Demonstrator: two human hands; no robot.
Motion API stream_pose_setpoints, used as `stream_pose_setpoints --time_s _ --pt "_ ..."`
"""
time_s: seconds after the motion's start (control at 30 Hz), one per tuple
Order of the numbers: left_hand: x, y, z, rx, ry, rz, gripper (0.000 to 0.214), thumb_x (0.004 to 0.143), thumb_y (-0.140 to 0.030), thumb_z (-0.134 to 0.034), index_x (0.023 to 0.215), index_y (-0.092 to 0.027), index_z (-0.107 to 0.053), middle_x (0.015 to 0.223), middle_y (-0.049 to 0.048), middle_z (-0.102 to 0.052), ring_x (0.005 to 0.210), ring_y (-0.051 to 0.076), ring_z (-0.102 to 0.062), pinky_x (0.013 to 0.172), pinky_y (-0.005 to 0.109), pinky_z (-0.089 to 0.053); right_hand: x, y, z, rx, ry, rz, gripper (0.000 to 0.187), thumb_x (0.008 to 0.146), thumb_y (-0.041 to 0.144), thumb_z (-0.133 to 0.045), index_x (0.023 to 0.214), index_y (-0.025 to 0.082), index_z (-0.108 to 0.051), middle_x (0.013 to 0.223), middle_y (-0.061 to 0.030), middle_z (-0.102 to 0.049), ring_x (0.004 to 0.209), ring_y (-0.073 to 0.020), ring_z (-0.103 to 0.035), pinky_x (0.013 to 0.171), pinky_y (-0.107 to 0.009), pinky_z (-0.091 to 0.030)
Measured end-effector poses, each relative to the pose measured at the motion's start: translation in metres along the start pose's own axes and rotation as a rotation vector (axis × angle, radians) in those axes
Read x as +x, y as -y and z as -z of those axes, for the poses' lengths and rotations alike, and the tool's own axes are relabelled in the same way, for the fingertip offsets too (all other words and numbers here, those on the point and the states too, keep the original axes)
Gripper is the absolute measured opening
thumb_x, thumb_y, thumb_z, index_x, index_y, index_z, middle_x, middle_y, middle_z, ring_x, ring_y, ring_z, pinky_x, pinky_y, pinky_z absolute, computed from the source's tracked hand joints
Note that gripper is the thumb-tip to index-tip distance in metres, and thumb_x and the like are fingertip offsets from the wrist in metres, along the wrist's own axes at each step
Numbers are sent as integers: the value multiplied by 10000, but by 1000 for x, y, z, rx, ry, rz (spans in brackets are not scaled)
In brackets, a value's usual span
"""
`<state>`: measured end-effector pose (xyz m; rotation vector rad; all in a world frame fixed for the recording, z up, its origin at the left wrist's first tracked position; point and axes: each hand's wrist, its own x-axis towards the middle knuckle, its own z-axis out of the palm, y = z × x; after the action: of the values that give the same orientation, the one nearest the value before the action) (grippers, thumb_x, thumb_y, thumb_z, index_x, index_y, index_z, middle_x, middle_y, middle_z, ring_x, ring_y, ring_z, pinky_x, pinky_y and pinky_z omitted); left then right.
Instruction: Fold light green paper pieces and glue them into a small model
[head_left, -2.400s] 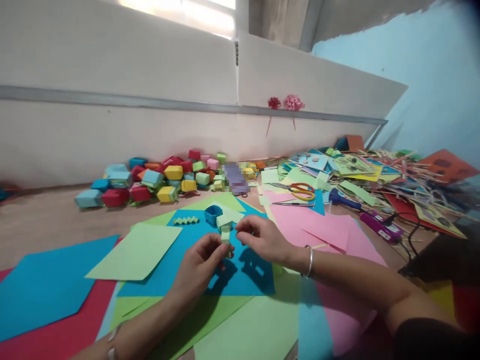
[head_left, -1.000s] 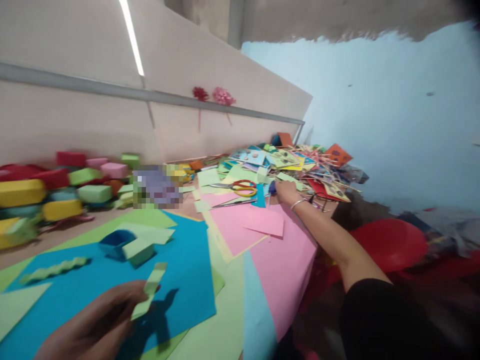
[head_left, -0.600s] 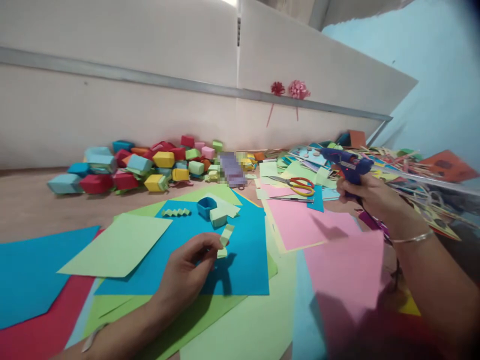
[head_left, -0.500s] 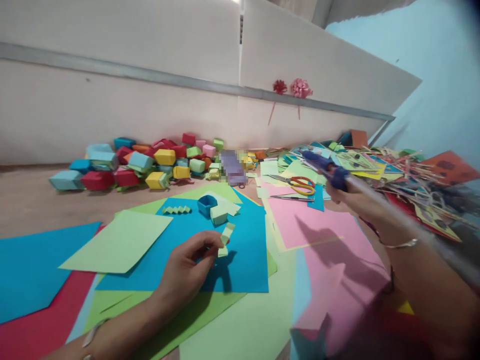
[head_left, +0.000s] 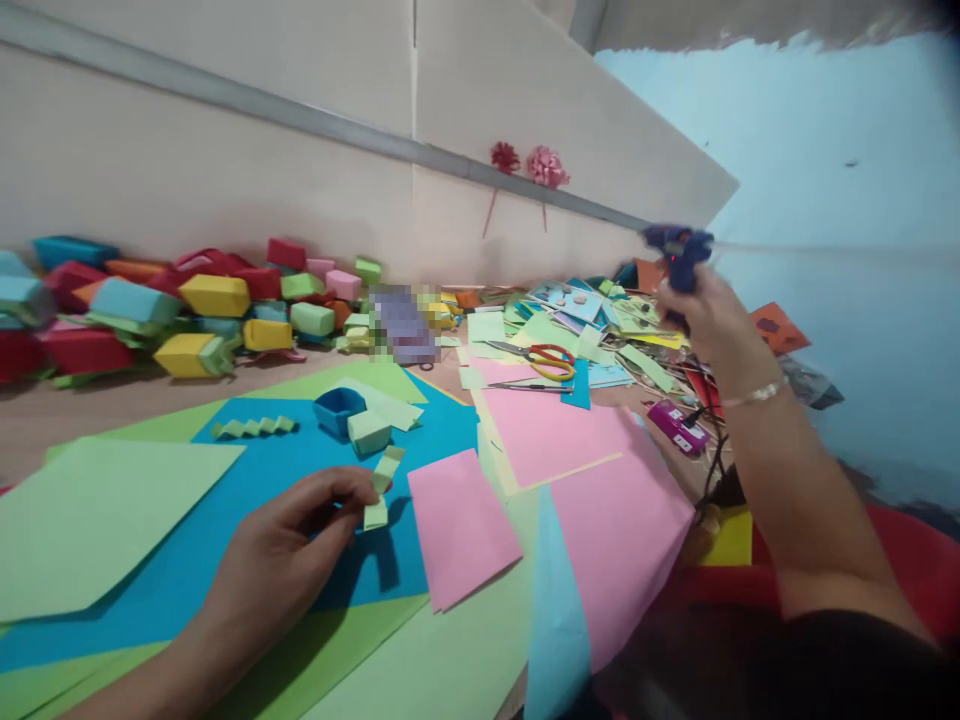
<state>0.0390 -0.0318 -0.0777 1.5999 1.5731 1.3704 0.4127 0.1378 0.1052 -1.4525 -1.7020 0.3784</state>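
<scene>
My left hand [head_left: 300,540] pinches a small folded light green paper strip [head_left: 388,468] between thumb and fingertips, above the blue sheet. Up at the right, my right hand [head_left: 712,315] grips a dark blue glue gun [head_left: 681,258], held away from the papers. Just beyond the left fingers stand a small pale green paper box [head_left: 369,431] and an open blue paper box [head_left: 337,408]. A zigzag-folded green strip [head_left: 255,427] lies to their left on the blue sheet [head_left: 225,540]. Beside my left hand rests a pink paper [head_left: 465,530].
Several coloured paper boxes [head_left: 215,296] are heaped along the wall. Scissors [head_left: 551,360] and a pen [head_left: 529,387] lie at mid-table. Paper scraps and sticks pile up behind them. A purple power strip [head_left: 679,427] with cables sits at the right edge.
The view has turned right. My right hand has swung the glue gun farther right. A pink paper now lies beside my left hand, which still pinches the strip.
</scene>
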Motion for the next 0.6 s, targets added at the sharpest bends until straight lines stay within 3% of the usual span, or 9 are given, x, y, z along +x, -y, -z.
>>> stream_pose_setpoints --time_s 0.07,0.13,0.23,0.3,0.43,0.6 --pt "0 -1 -3 -27 -38 -13 126 723 -290 -595 651 -229 -678 765 39 -756 704 219 -715 581 284 -592 -36 -8 -22 103 185 -19 200 923 294 -569 1032 126 -566 796 -29 -592 654 -91 -509 609 -267 -384" --pt "0 -3 -5 -51 -67 -26 134 727 -294 -597 646 -224 -677 761 53 -762 704 224 -727 579 289 -598 -68 -13 -47 239 388 -40 257 847 401 -658 809 169 -554 643 16 -528 593 -104 -482 572 -258 -399" --pt "-1 -6 -5 -58 -106 -44 144 752 -290 -603 658 -224 -689 774 57 -775 714 222 -742 597 289 -612 -101 -7 -75 352 680 -23 374 806 508 -697 948 171 -619 793 -28 -613 697 -143 -551 648 -278 -465" --pt "-1 -6 -4 -55 -131 -51 145 764 -283 -610 668 -229 -704 774 46 -782 702 217 -745 592 288 -617 -117 3 -87 300 844 55 419 814 540 -685 1015 176 -637 908 -62 -644 780 -175 -585 692 -300 -487" --pt "-2 -5 -3 -72 -150 -46 132 755 -255 -636 670 -243 -737 755 23 -791 683 215 -753 572 280 -625 -142 17 -101 168 939 224 346 918 509 -552 994 183 -636 961 -73 -646 844 -197 -591 757 -329 -492" --pt "-1 -6 -3 -109 -124 -25 146 731 -222 -644 649 -251 -762 768 33 -804 735 243 -775 617 299 -648 -161 20 -116 97 904 231 255 868 449 -628 892 202 -570 894 -50 -609 778 -194 -575 694 -315 -464"
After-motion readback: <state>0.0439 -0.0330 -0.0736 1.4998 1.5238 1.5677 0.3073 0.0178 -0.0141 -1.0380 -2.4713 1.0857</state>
